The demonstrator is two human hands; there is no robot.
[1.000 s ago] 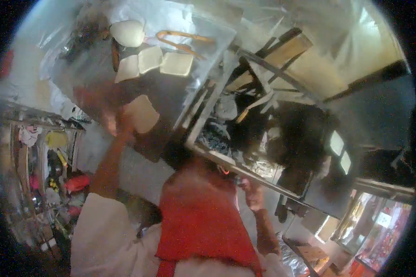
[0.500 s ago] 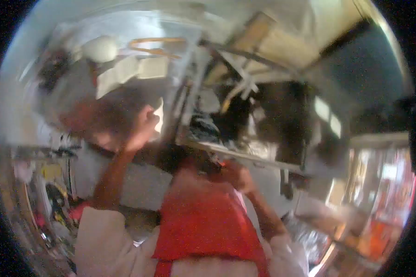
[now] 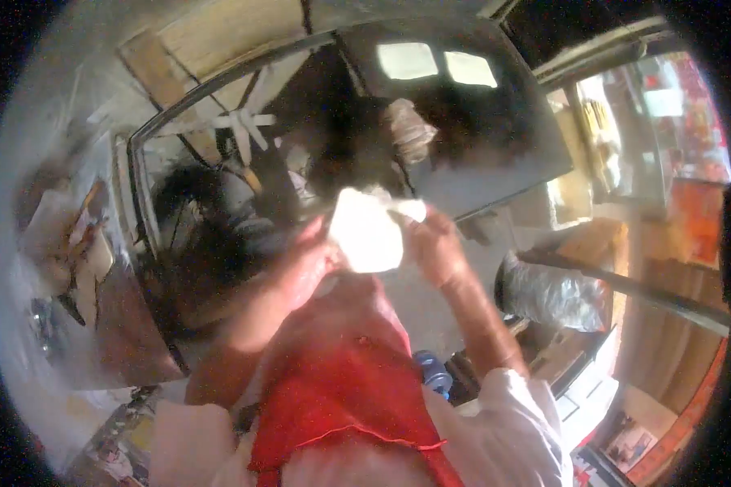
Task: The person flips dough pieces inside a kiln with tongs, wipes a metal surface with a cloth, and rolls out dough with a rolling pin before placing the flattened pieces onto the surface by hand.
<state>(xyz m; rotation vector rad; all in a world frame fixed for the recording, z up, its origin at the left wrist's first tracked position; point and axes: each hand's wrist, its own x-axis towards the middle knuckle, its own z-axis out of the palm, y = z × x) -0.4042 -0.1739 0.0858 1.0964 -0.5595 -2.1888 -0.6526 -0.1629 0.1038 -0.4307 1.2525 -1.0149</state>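
A bright white flat piece (image 3: 367,235), four-sided with rounded corners, is held up in front of my red apron. My left hand (image 3: 321,253) grips it at its left edge, fingers closed. My right hand (image 3: 434,247) is at its right side, fingers curled round a small whitish thing (image 3: 413,210) whose kind I cannot make out. That small thing touches or overlaps the upper right of the white piece. Overexposure hides the detail of both.
Beyond my hands is a dark framed surface (image 3: 495,138) bearing two pale flat pieces (image 3: 407,61) and a crumpled light bundle (image 3: 411,130). White strips (image 3: 244,130) cross at its left. On the right are a clear plastic bag (image 3: 552,296) and a metal bar (image 3: 650,296).
The view has swung to the right. My left hand has come from the left-hand surface with a pale piece to the middle. My right hand has risen from near the apron to meet it.
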